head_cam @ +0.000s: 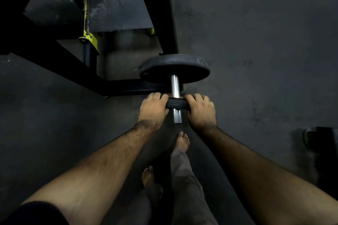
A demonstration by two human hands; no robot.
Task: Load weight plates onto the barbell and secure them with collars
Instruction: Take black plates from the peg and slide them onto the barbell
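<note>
While a large black round weight plate (pixel 174 68) already sits further up the chrome steel barbell sleeve (pixel 175 86) at frame centre, a small black rubber-rimmed plate (pixel 177 104) is gripped by curled left hand (pixel 153 110) and right hand (pixel 200 112). Sliding it flush seems next; no collar is seen.

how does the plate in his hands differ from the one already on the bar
The small plate is clearly narrower across than the large plate. The small plate sits near the tip of the barbell sleeve, while the large plate sits farther along it. The left hand and right hand grip the small plate's edges; nothing touches the large plate. Both are dark, round and threaded on the same sleeve.
</note>
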